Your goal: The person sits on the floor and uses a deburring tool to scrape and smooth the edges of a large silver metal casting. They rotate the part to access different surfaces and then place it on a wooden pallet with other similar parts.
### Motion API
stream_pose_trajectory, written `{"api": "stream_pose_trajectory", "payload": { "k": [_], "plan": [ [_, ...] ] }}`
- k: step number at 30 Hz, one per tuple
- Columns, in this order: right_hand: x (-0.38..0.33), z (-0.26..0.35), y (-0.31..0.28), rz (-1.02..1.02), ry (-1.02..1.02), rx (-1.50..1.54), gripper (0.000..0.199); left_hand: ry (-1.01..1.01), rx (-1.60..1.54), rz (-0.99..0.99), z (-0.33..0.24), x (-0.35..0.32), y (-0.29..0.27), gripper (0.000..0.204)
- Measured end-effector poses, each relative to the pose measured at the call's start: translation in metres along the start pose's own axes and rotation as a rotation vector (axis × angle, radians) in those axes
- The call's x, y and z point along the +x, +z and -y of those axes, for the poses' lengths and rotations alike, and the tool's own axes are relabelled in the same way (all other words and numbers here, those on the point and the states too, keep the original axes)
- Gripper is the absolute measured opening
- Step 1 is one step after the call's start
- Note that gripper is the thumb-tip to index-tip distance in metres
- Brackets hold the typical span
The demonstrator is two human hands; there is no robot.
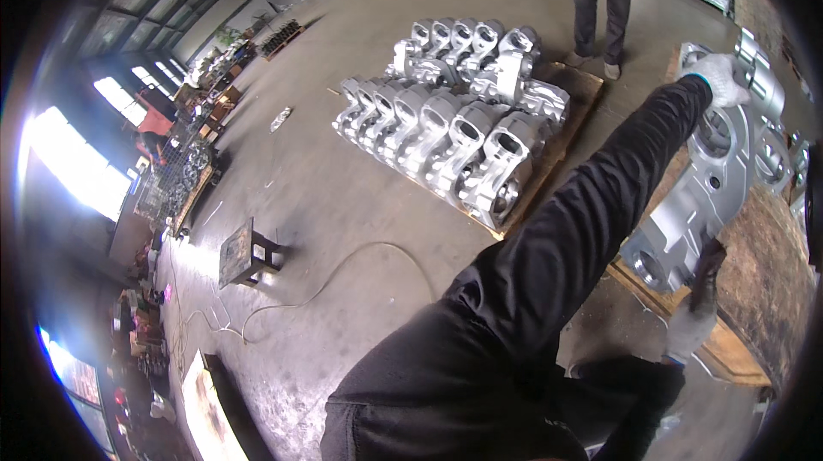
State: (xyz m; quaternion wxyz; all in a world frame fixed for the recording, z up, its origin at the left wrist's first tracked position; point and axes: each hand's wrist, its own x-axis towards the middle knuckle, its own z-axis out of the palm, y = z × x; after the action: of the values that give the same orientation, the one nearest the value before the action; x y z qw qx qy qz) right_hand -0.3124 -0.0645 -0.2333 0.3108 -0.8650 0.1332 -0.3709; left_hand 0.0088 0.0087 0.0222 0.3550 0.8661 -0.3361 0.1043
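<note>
Silver casting [705, 191], far end in grasp of L hand [723, 79], near end by R hand [694, 313], R grip unclear

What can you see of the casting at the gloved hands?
The casting is silvery grey, metallic-looking: a long body with a large round opening toward its far end and a smaller one at the near end. It slants over a brown board. The left hand is on its far end; the right hand is at its side, contact unclear.
</note>
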Motion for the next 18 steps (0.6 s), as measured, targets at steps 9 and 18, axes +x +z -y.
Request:
{"api": "stream_pose_trajectory", "payload": {
  "k": [9,18],
  "plan": [
    [-0.053,-0.013,-0.037,-0.114,0.185,0.102,0.062,0.371,-0.359,-0.022,0.034,0.008,-0.014,0.052],
    [0.03,-0.017,-0.022,0.109,0.296,0.579,0.049,0.181,-0.442,0.165,0.021,0.028,0.008,0.03]
  ]
}}
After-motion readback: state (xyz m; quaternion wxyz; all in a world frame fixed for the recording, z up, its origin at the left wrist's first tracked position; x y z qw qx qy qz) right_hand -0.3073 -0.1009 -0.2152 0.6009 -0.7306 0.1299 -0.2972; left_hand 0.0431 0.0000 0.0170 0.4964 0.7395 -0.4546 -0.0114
